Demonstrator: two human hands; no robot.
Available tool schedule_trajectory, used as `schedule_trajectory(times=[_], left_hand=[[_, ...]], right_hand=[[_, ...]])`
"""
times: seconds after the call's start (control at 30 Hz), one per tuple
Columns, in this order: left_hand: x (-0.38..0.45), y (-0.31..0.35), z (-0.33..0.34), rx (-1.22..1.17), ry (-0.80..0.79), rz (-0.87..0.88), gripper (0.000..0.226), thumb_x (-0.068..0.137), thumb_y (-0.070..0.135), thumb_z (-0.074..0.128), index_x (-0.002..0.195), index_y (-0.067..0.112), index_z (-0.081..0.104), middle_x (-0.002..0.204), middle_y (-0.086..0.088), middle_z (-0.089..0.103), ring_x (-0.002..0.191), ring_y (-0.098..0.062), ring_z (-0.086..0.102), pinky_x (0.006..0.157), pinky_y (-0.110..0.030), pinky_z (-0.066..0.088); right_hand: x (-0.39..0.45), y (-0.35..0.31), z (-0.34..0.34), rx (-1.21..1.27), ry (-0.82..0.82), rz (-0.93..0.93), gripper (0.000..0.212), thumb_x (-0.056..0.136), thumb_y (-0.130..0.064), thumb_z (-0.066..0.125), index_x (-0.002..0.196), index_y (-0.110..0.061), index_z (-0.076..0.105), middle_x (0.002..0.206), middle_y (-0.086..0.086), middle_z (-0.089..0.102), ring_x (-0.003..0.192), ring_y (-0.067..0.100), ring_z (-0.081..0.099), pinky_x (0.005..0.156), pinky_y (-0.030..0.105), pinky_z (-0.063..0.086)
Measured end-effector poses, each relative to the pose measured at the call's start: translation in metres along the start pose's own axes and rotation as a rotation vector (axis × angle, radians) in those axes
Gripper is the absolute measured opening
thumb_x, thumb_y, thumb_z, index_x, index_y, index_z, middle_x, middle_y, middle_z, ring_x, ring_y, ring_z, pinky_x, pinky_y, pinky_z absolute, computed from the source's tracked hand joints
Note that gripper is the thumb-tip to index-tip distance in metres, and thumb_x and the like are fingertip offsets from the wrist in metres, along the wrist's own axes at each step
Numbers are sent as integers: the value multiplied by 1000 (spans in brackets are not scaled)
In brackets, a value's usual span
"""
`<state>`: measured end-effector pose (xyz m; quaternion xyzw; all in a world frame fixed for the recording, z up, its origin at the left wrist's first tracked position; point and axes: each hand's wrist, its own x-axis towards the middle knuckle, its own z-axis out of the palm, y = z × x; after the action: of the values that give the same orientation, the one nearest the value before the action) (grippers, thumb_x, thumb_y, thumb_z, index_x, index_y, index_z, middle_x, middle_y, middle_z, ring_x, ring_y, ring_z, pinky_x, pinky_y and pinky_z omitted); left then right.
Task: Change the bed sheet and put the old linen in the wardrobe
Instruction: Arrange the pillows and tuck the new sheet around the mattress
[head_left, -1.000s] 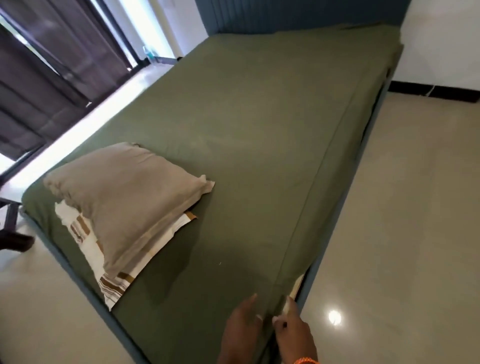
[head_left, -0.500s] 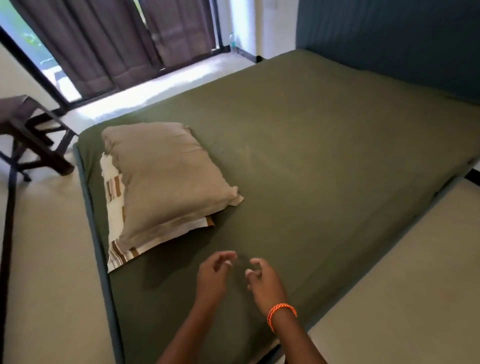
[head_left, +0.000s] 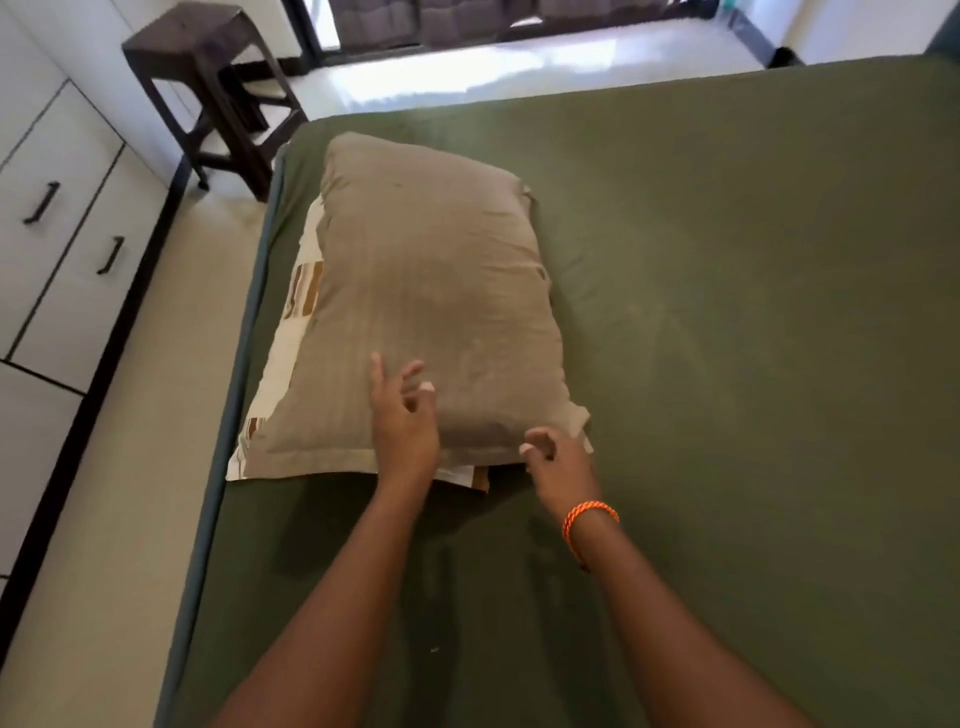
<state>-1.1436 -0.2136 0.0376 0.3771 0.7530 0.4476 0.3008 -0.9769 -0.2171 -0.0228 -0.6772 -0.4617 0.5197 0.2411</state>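
Green sheet lies spread flat over the whole bed, running down its left edge beside the floor. Near that edge a tan pillow lies on the sheet, stacked on a folded white cloth with brown stripes that peeks out along the pillow's left side and under its near end.

My left hand is over the near part of the pillow, fingers spread and loosely bent, holding nothing; whether they touch the cover I cannot tell. My right hand is at the pillow's near right corner, fingers loosely curled and apart, also gripping nothing. An orange band circles my right wrist.

Across the strip of floor on the left stands a white wardrobe with dark handles, its doors closed. A dark wooden stool stands past the far left corner of the bed, near the curtained window.
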Motion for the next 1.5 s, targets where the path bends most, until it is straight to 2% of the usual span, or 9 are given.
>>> schedule_trajectory(times=[0.07,0.23,0.4,0.47,0.6,0.77,1.03,1.27,1.5], left_hand=[[37,2,7,66,150,-30,62,106,29,57,159,38,26,167,6,34,140,-11,46,100,-26,48],[104,-4,13,288,162,-232,111,95,46,71,166,31,-14,176,7,-6,159,-30,20,123,-56,27],[135,-6,-2,371,253,-382,137,80,53,86,164,27,-20,162,-17,42,141,-44,49,111,-58,41],[142,3,-6,543,324,-368,132,80,54,87,166,12,-4,141,-24,60,127,-45,59,102,-54,47],[163,11,-22,656,326,-266,76,74,72,80,116,9,69,115,-16,72,107,-42,67,85,-47,53],[149,26,-7,258,153,-354,48,77,40,89,104,6,68,107,-13,73,99,-38,68,87,-47,57],[37,83,108,-70,185,-306,33,71,23,92,88,4,71,87,-12,73,82,-32,71,69,-36,52],[-91,142,241,-117,82,-281,37,74,21,90,63,18,55,68,-2,65,68,-29,63,62,-37,48],[-225,197,401,-204,27,-287,25,67,31,84,71,11,69,67,-1,71,63,-23,65,69,-47,59]], right_hand=[[34,-10,-5,-81,77,-54,25,97,-19,66,121,-17,68,115,3,66,108,21,64,95,35,52],[107,-38,-8,-117,147,-13,60,96,-29,67,152,-18,47,153,8,48,140,29,47,118,47,38],[154,-55,1,99,12,135,130,67,-74,77,166,-25,8,162,6,41,148,30,40,125,48,24],[161,-59,6,100,7,182,149,54,-81,83,165,-25,2,158,9,45,144,30,44,123,46,30],[169,-80,-8,154,85,13,65,70,-29,96,123,-8,65,118,10,72,99,23,67,84,28,49],[162,-100,-52,101,235,-207,26,73,-9,87,92,-11,71,81,1,70,80,27,68,64,24,48],[130,-66,-208,-212,524,-311,32,72,-38,74,95,-15,70,86,16,73,80,42,66,64,42,52],[75,14,-378,-277,667,-292,37,77,-41,65,92,-7,72,91,25,71,82,51,64,63,40,43],[40,93,-575,-286,746,-314,30,81,-34,66,86,-5,72,87,28,71,79,52,65,64,41,43]])
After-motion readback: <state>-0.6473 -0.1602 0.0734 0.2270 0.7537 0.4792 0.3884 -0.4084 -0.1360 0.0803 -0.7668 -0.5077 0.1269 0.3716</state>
